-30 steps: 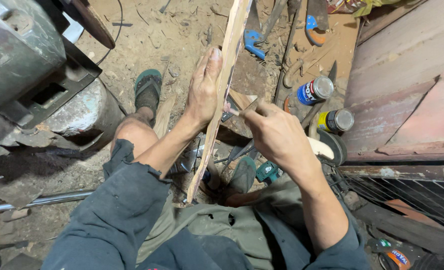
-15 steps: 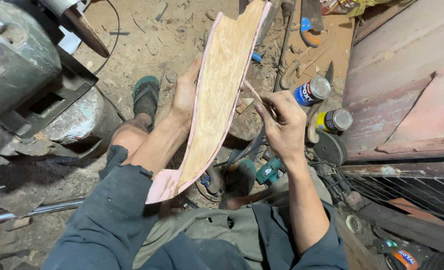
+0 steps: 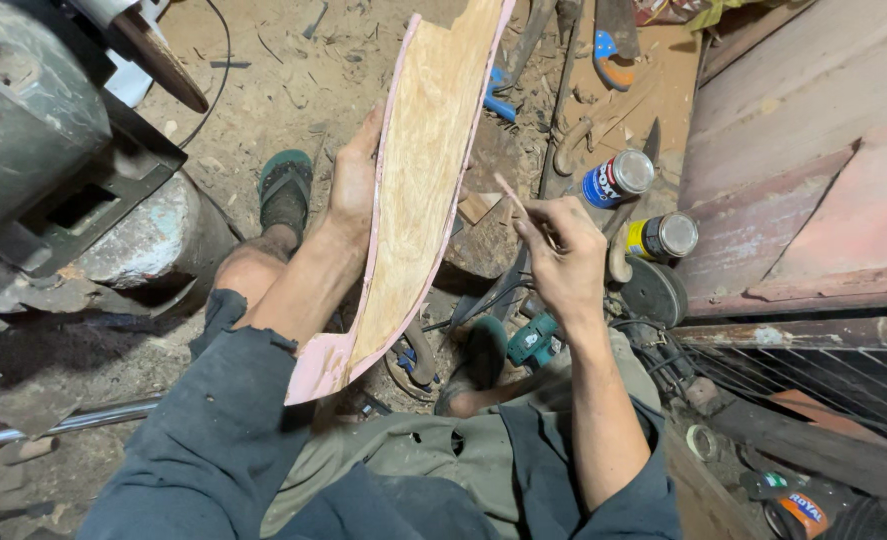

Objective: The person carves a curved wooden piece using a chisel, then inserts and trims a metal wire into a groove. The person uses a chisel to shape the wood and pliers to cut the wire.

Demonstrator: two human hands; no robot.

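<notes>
Left hand (image 3: 353,195): fingers wrapped along the left edge of a long curved plywood piece (image 3: 418,190) with a pink rim, holding it tilted upright, its bare wood face turned toward the camera. The piece runs from beyond the top of the view down past the left forearm, its pink lower corner ending just over the left sleeve.

Right hand (image 3: 563,260): fingers pressed together, pinching a thin wooden stick (image 3: 511,195). The stick points up and left from the fingertips, its tip just beside the right edge of the plywood piece; contact cannot be confirmed.

Right of the right-hand fingers, near but apart: a blue can (image 3: 615,178) and a yellow can (image 3: 663,236), both lying on the dirt floor (image 3: 263,90). Below the right wrist: a teal power tool (image 3: 533,340). Left of the left-hand fingers: a foot in a green sandal (image 3: 285,190), and farther left a grey metal machine (image 3: 33,130). Above the right-hand fingers, a blue-handled tool (image 3: 498,100) lies partly hidden behind the plywood piece.
</notes>
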